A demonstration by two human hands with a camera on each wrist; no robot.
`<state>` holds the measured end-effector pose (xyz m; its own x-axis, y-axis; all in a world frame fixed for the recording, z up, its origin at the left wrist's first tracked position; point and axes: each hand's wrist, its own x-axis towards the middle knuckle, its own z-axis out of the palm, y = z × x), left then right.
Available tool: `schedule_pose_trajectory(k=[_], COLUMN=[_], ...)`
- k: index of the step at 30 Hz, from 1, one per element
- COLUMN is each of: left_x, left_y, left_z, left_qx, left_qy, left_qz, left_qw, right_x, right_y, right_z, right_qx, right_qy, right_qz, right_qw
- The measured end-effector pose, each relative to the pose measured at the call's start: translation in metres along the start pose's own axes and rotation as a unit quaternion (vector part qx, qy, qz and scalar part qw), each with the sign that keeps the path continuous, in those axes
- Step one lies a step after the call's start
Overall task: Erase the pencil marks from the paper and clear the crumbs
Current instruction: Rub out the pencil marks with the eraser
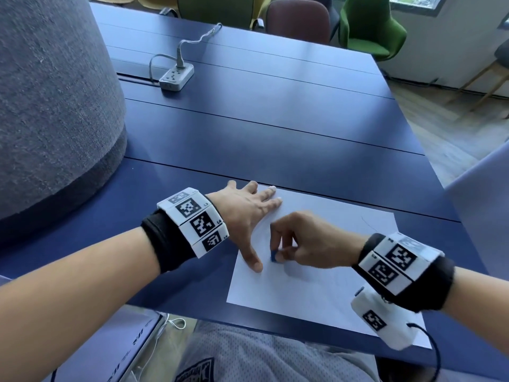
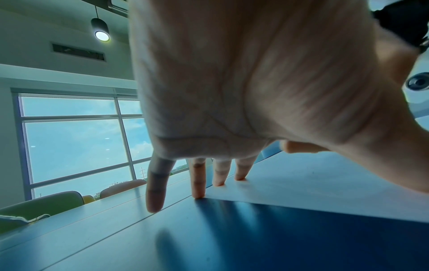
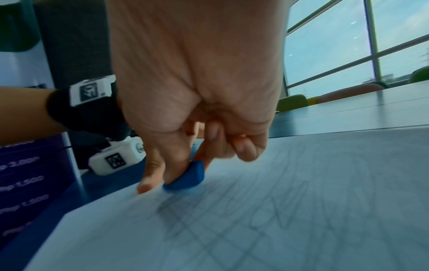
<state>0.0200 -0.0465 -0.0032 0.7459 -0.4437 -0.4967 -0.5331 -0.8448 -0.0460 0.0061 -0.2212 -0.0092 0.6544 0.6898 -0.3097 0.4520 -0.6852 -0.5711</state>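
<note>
paper (image 1: pixel 316 274): white sheet, flat at the near edge of the blue desk (image 1: pixel 275 133); its near right corner looks to run past that edge, partly hidden by the right wrist.
left hand (image 1: pixel 248 213): fingers (image 2: pixel 197 179) straight and spread; three tips press the sheet's far left corner, little finger on bare desk, thumb down near the left edge.
right hand (image 1: pixel 308 241): fingers curled, pinching a small blue eraser (image 3: pixel 185 177) between thumb and fingertips, eraser face on the paper just beside the left thumb.
pencil marks (image 3: pixel 243 220): faint crossing lines over much of the sheet in the right wrist view; blurred, so extent unclear. Likely mid-erase, plenty left.
crumbs: none I can make out.
risk 1: sheet is pinned on the left side only; a hard stroke toward the free right side could buckle or crease it.
risk 2: heavy pressure at one spot could tear or smudge.
risk 3: eraser is small; the pinch could slip and fingertips smear graphite.
risk 4: crumbs swept toward the near edge would land in the lap.
</note>
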Motion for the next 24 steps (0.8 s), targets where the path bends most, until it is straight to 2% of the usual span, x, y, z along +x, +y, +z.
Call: schedule_pose_trajectory(k=[2,5,6,9,10,14,15,18,19,22,23,24], left_x=[0.000,-0.001,-0.001,0.000,0.000,0.000,0.000,0.000,0.000,0.000,0.000,0.000], left_y=[0.000,0.000,0.000,0.000,0.000,0.001,0.001,0.000,0.000,0.001,0.001,0.001], left_z=[0.001,0.000,0.001,0.000,0.000,-0.002,-0.002,-0.001,-0.001,-0.001,-0.001,-0.001], left_qx=[-0.003,-0.008,-0.007,-0.006,-0.007,-0.007,-0.005,-0.004,-0.005,-0.011,-0.012,-0.011], left_qy=[-0.001,-0.002,-0.002,-0.003,-0.003,-0.009,-0.008,-0.005,-0.006,-0.010,-0.011,-0.012], left_qz=[-0.001,0.000,0.000,-0.001,-0.002,-0.002,-0.002,-0.003,-0.003,-0.006,-0.006,-0.007], left_qw=[1.000,1.000,1.000,1.000,1.000,1.000,1.000,1.000,1.000,1.000,1.000,1.000], right_x=[-0.002,-0.009,-0.008,0.001,0.001,-0.004,-0.001,0.006,0.004,-0.007,-0.007,-0.005], right_y=[0.001,-0.004,-0.004,0.000,0.000,-0.004,-0.003,0.004,0.004,0.003,0.001,0.002], right_z=[0.002,0.006,0.006,0.003,0.003,-0.001,-0.002,-0.006,-0.005,0.001,0.001,0.001], right_qx=[0.012,0.003,-0.008,-0.001,0.009,-0.001,-0.007,-0.001,0.009,0.020,0.015,0.010], right_qy=[0.012,-0.080,-0.080,0.004,0.009,-0.084,-0.070,0.056,0.063,-0.044,-0.065,-0.057], right_qz=[-0.007,-0.038,-0.038,-0.018,-0.015,-0.023,-0.017,0.008,0.009,-0.007,-0.008,-0.002], right_qw=[1.000,0.996,0.996,1.000,1.000,0.996,0.997,0.998,0.998,0.999,0.998,0.998])
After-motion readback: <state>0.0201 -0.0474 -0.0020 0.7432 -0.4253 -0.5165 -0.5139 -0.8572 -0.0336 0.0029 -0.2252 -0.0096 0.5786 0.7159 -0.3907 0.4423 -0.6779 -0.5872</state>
